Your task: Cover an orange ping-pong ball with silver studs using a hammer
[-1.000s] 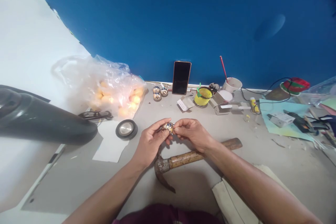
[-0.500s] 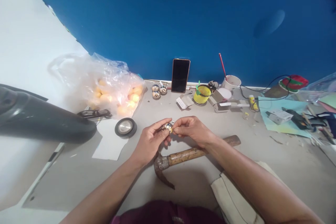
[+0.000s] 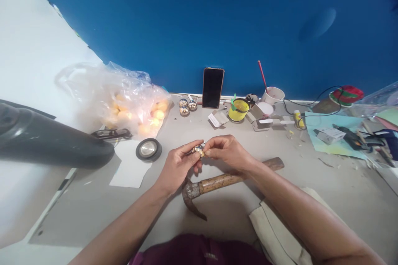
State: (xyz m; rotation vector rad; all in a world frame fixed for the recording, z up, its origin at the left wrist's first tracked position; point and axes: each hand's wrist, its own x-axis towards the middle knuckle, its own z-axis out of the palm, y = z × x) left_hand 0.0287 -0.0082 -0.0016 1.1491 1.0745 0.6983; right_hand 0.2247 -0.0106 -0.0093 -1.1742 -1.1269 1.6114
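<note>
A small shiny ball with mirror-like facets is gripped between the thumb and fingers of my left hand. At its right edge, my right hand pinches thumb and forefinger together; whatever lies between those fingertips is too small to make out. Both hands are raised above the grey table. Just under my wrists lies a claw hammer, its worn wooden handle pointing right and its rusty head at left. Three similar mirrored balls sit together near the wall.
A clear bag of orange balls, a black tape roll and white paper lie at left. A phone leans on the blue wall. Rightward are a yellow pot, a white cup and a folded cloth.
The view has shifted very slightly. My left hand keeps its hold on the ball, and my right fingertips stay pinched at its edge with barely any movement.
</note>
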